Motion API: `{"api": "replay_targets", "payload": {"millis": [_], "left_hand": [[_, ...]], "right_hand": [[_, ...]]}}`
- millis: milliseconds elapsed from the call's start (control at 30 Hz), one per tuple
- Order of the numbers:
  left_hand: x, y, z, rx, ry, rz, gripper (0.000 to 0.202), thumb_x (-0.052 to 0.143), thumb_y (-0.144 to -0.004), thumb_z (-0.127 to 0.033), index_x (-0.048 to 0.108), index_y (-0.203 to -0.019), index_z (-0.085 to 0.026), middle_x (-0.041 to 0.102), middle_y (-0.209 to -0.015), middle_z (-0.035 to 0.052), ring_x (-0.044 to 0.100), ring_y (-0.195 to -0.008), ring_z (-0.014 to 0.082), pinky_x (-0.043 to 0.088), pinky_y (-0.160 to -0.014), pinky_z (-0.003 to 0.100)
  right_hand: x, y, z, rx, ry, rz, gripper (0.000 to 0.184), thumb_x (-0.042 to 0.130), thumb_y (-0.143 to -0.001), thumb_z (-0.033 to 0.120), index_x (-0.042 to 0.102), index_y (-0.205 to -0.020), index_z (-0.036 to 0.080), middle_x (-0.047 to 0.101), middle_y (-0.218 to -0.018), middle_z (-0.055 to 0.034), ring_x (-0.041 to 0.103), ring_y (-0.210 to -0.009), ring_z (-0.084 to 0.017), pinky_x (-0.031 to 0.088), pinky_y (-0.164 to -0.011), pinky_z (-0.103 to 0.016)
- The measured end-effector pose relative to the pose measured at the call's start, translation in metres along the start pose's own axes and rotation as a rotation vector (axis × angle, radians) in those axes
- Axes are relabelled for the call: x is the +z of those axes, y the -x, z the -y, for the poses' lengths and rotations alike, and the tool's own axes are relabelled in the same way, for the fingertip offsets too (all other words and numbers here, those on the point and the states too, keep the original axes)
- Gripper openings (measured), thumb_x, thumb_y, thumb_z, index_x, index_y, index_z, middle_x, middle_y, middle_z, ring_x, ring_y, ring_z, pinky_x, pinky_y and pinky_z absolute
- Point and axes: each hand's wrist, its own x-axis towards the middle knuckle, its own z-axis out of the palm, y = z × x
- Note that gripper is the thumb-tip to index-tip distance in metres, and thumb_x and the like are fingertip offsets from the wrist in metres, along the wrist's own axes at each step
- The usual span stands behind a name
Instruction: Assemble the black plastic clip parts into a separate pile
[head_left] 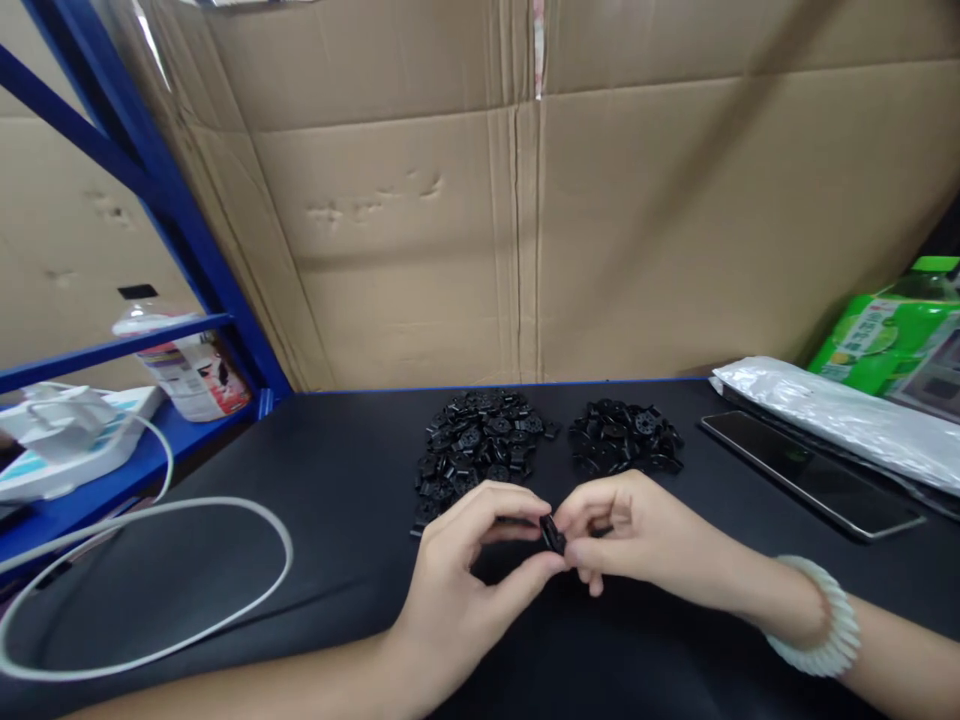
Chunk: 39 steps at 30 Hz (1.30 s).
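Between my two hands is a small black plastic part (553,535), held up just above the black table top (337,560). My left hand (480,570) pinches it from the left with thumb and fingertips. From the right, my right hand (630,530) grips the same part with thumb and index finger, its other fingers curled below. Fingertips cover some of the part, so its exact kind is unclear. Beyond my left hand lies a large pile of small round black plastic parts (480,440). A smaller pile of similar black parts (626,435) sits behind my right hand.
At the right lie a dark-screened phone (810,470), a silvery plastic bag (847,410) and a green package (877,335). A white cable (281,530) loops over the left side. Left, a blue rack (172,230) holds a bottle (191,370) and power strip (75,450). Cardboard (405,220) walls the back.
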Motion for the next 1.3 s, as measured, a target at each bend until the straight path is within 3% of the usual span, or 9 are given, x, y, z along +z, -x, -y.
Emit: {"api": "replay_targets", "payload": {"millis": [167,367,500,633,933,1133,1300], "left_hand": [[0.001,-0.003,-0.002,0.057,0.030,0.010,0.023,0.069,-0.072,-0.003,0.068,-0.091,-0.016,0.069,-0.090,0.0064,0.067,-0.083,0.0172,0.059,-0.071,0.026],[0.004,-0.003,0.000,0.097,-0.020,0.088,0.029,0.065,-0.070,0.001,0.070,-0.093,-0.015,0.069,-0.093,0.0069,0.068,-0.083,0.0174,0.057,-0.070,0.025],[0.007,-0.003,0.000,0.095,-0.013,0.119,0.030,0.065,-0.069,0.001,0.072,-0.092,-0.017,0.070,-0.094,0.0064,0.068,-0.077,0.0154,0.056,-0.064,0.022],[0.009,-0.003,-0.001,0.096,-0.024,0.121,0.026,0.065,-0.068,0.002,0.073,-0.087,-0.014,0.070,-0.088,0.0073,0.066,-0.071,0.0141,0.054,-0.060,0.020],[0.016,-0.001,-0.003,0.143,-0.145,0.132,0.023,0.060,-0.060,0.005,0.070,-0.072,-0.012,0.064,-0.069,0.0032,0.055,-0.055,0.0100,0.047,-0.050,0.018],[0.018,0.000,-0.003,0.189,-0.205,0.101,0.019,0.059,-0.061,0.002,0.066,-0.069,-0.013,0.061,-0.063,0.0025,0.052,-0.054,0.0104,0.045,-0.048,0.019],[0.016,0.001,-0.002,0.210,-0.237,0.112,0.016,0.058,-0.062,0.000,0.065,-0.070,-0.012,0.060,-0.064,0.0036,0.051,-0.053,0.0108,0.044,-0.047,0.020]], "right_hand": [[0.003,-0.001,-0.003,0.036,-0.200,0.061,0.025,0.074,-0.071,0.022,0.058,-0.088,0.014,0.063,-0.067,0.0019,0.063,-0.062,-0.012,0.054,-0.064,-0.029],[0.007,0.003,0.001,0.042,-0.397,0.221,0.031,0.060,-0.075,0.008,0.051,-0.103,0.016,0.062,-0.093,-0.0034,0.063,-0.089,-0.015,0.050,-0.085,-0.038],[0.011,0.000,-0.001,0.041,-0.348,0.198,0.038,0.056,-0.067,0.003,0.051,-0.102,0.016,0.061,-0.100,-0.0057,0.060,-0.094,-0.016,0.048,-0.082,-0.033],[0.015,-0.002,-0.005,0.033,-0.297,0.194,0.039,0.048,-0.065,0.003,0.049,-0.101,0.017,0.057,-0.095,-0.0021,0.057,-0.092,-0.015,0.046,-0.081,-0.032],[0.026,0.004,0.006,-0.063,0.019,0.169,0.023,0.037,-0.071,0.006,0.043,-0.089,0.019,0.047,-0.089,-0.0012,0.047,-0.088,-0.015,0.042,-0.080,-0.032],[0.025,0.003,0.005,-0.043,0.058,0.218,0.022,0.036,-0.073,0.006,0.039,-0.090,0.020,0.044,-0.088,-0.0002,0.045,-0.079,-0.013,0.043,-0.073,-0.030],[0.025,0.001,0.008,-0.062,0.074,0.209,0.022,0.035,-0.071,0.006,0.038,-0.088,0.020,0.044,-0.088,-0.0004,0.044,-0.084,-0.014,0.041,-0.077,-0.031]]}}
